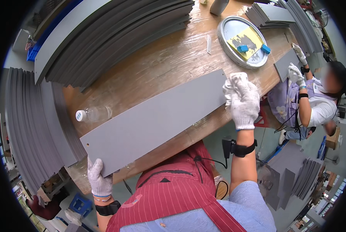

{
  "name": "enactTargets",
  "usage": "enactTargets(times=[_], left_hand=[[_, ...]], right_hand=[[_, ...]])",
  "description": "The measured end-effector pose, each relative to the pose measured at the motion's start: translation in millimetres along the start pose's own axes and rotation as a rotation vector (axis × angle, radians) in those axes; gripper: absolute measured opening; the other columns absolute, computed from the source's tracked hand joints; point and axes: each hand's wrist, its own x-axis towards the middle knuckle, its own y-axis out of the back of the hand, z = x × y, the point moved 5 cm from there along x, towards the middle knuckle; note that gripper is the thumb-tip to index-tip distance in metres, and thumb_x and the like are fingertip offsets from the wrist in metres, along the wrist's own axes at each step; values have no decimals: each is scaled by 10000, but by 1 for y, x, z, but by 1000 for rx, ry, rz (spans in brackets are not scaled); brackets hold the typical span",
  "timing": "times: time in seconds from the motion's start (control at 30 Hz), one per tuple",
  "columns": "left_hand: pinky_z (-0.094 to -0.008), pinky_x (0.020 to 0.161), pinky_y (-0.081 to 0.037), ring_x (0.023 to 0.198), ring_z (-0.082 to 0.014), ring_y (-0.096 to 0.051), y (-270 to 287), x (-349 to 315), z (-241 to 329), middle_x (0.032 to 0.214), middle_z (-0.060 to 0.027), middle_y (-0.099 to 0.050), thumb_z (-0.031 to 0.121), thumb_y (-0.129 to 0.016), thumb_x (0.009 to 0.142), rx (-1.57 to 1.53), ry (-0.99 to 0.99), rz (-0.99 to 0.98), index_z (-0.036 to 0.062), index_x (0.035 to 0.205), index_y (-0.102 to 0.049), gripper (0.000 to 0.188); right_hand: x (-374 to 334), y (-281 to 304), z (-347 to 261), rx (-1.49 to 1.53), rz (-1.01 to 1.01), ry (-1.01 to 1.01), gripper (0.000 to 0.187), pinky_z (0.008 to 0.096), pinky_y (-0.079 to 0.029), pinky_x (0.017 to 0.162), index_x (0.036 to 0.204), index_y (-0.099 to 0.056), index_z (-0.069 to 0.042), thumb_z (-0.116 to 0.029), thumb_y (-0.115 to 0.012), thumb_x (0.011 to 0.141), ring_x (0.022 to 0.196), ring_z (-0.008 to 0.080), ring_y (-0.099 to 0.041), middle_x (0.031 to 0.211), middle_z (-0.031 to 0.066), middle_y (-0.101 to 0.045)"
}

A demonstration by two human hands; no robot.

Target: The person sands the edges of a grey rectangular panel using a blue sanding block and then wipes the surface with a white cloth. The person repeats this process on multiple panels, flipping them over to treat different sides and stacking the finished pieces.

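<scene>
A long flat grey panel [157,120] lies aslant over the near edge of the table, with a small hole near its left end. My left hand [99,179], in a white knit glove, grips the panel's lower left corner, thumb on top. Over by the panel's right end is my right hand [242,101], gloved too, with its fingers curled closed. Whatever those fingers may hold is hidden by the bunched white fabric. Beyond the panel's left half, a clear plastic bottle [97,114] with a white cap lies on its side.
Tall stacks of grey panels [115,38] fill the far left, with more panels [39,127] at the left edge. A round grey lid [224,40] carries a stained yellow sheet [235,40] and blue blocks [242,48]. At right, a gloved co-worker [316,96] handles another panel [287,63].
</scene>
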Motion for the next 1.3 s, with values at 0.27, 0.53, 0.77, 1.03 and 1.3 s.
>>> enactTargets(times=[0.27,0.53,0.77,1.03,1.3], left_hand=[[-381,1046,-456,1193,-236,-581,-11,-9,15,1319,-123,-571,86,-544,933,81,-128,138,-12,1446,-426,536],[-361,1040,-456,1173,-232,-592,-10,-6,11,1292,-127,-592,87,-552,927,78,-118,184,-28,1431,-443,528],[-355,1033,-456,1162,-228,-599,-20,-10,15,1271,-122,-604,87,-554,922,103,-125,193,-30,1422,-454,524],[-332,1000,-473,1112,-218,-622,-28,-11,22,1235,-117,-618,107,-567,928,137,-153,174,-35,1398,-473,500],[-329,1016,-456,1129,-211,-608,-24,-10,19,1247,-116,-615,109,-566,933,141,-172,212,-37,1417,-462,517]], right_hand=[[-40,-57,-195,366,-382,409,303,377,-531,693,1079,-698,-178,-253,-716,786,794,252,-652,1204,124,-649],[3,-3,115,-446,-420,-615,215,421,-528,845,963,-765,-119,-298,-664,898,973,327,-667,1033,147,-684],[-26,-19,22,-156,-447,-321,211,436,-529,827,872,-788,-175,-360,-747,778,942,315,-655,996,138,-675],[-30,-19,15,-217,-420,-257,240,418,-529,802,882,-775,-120,-340,-737,796,905,321,-652,958,114,-664],[-34,-20,6,-230,-446,-212,165,442,-533,811,868,-766,-146,-287,-722,795,917,326,-650,981,113,-660]])
